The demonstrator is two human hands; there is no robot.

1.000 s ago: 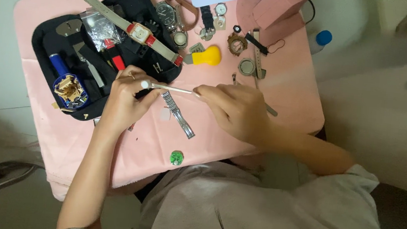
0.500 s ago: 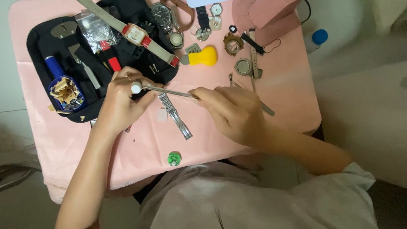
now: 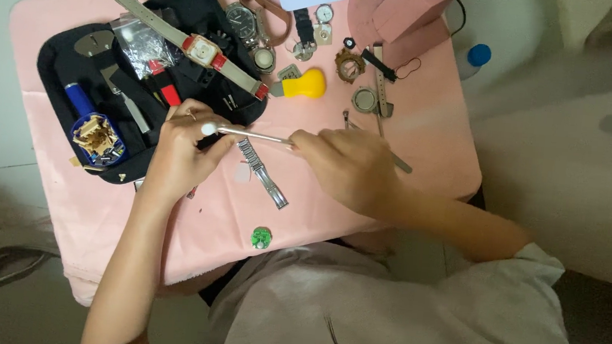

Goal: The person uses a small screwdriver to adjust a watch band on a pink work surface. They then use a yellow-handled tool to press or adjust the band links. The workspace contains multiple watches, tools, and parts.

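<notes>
My left hand (image 3: 181, 152) is closed around a small round watch case (image 3: 209, 129) held above the pink table (image 3: 429, 116). My right hand (image 3: 347, 167) grips a thin metal tool (image 3: 254, 136) whose tip touches that case. A loose metal watch band (image 3: 264, 173) lies on the cloth just below the tool, between my hands. What my left fingers cover of the case is hidden.
A black tool tray (image 3: 60, 69) at the left holds a red-cased strap watch (image 3: 202, 51), a blue-handled tool (image 3: 80, 99) and a round dish of small parts (image 3: 97, 140). A yellow-handled opener (image 3: 302, 85), watch parts, a pink box (image 3: 408, 11) and a small green piece (image 3: 262, 237) lie around.
Both hands have stayed together on the small case and thin tool, shifting only slightly; the view has moved a little.
</notes>
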